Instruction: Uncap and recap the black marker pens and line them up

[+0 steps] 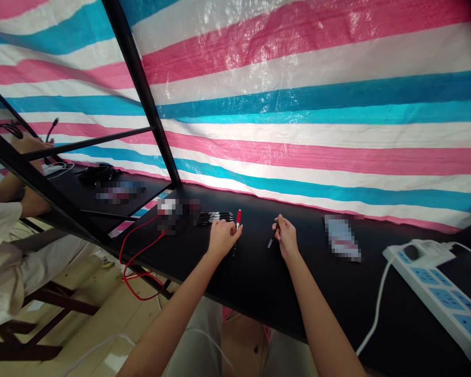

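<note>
My left hand (222, 236) is closed over the black table (251, 283), with thumb and fingers around a slim, upright pen-like tool with a red top (239, 215) and a silver band. Its thin lower end shows below the fingers. To the right, my right hand (286, 235) pinches a thin black pen (272, 237) whose pale, clear end points down and to the left. The two hands are apart. Just behind my left hand lies a row of several black pens (215, 217), side by side.
A blurred pack (341, 238) lies right of my hands. A white power strip (435, 293) with cables sits at the right. Left are blurred items (168, 212), a red cable (135, 230), and a black frame (153, 128). Beyond it, another person's hand (31, 144) holds a black cable.
</note>
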A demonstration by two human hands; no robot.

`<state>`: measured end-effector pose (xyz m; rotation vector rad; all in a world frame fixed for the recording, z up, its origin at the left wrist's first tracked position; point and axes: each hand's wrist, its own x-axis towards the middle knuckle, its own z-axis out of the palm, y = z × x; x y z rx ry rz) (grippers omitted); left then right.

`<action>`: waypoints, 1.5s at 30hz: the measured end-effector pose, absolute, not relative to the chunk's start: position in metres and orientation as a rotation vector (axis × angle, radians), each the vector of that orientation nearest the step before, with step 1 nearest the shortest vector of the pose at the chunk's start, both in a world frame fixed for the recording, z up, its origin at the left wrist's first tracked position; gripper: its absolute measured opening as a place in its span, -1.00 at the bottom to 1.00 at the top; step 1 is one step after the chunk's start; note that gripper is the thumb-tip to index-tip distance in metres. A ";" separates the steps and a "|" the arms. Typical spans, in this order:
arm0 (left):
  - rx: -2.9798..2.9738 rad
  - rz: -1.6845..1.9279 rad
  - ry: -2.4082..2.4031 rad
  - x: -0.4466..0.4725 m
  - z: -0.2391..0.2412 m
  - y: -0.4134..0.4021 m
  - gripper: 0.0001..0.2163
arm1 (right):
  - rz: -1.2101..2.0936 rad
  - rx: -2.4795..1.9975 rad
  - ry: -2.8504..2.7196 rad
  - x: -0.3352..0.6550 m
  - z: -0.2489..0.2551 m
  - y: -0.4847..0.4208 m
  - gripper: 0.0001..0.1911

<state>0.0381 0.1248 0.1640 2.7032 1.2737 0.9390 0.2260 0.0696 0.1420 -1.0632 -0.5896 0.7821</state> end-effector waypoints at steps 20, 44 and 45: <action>2.494 0.487 1.059 0.035 0.153 0.133 -0.74 | 0.644 -1.486 -1.420 0.199 0.136 0.071 -0.63; 2.763 0.513 1.117 0.039 0.153 0.132 -0.79 | 0.624 -1.464 -1.495 0.199 0.134 0.069 -0.70; 2.797 0.552 1.191 0.037 0.153 0.133 -0.82 | 0.619 -1.462 -1.489 0.199 0.134 0.069 -0.70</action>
